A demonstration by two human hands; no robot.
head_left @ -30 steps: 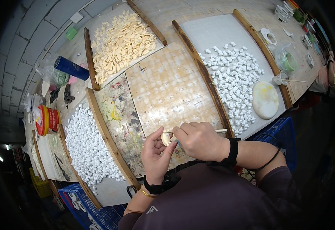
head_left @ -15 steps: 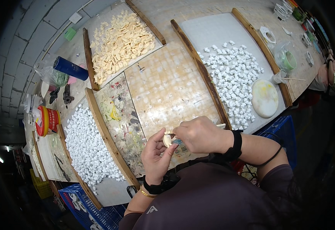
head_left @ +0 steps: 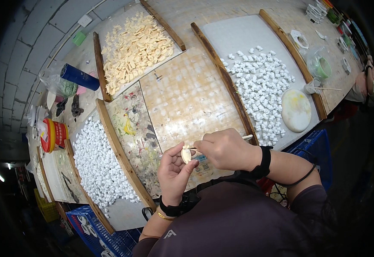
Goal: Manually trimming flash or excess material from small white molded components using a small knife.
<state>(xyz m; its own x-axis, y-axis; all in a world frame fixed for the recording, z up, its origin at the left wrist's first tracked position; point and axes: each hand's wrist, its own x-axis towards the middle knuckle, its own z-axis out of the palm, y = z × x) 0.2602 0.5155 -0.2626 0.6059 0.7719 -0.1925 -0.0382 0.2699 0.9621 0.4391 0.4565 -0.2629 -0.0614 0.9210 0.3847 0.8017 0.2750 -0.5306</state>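
My left hand (head_left: 173, 174) is closed, pinching a small cream-coloured molded piece (head_left: 186, 156) between thumb and fingers, in front of my body. In my right hand (head_left: 227, 150) is a slim hand tool with a pale handle (head_left: 248, 137), whose end sticks out past the knuckles. The tool's thin tip meets the upper part of the piece; its exact shape is too small to make out. Both hands hover over the near edge of a worn wooden board (head_left: 195, 103). Similar cream pieces (head_left: 137, 47) lie heaped on a sheet at the far left.
Small white molded pieces cover one sheet on the left (head_left: 99, 162) and another on the right (head_left: 259, 85), between wooden strips (head_left: 225, 77). A round whitish slab (head_left: 296, 110), a red bucket (head_left: 55, 135) and a blue cylinder (head_left: 79, 77) stand around. Another person (head_left: 366, 83) is at far right.
The cream piece has turned in my left fingers and now shows a broader side. My right hand has shifted slightly, with the tool's tip still at the piece's upper part.
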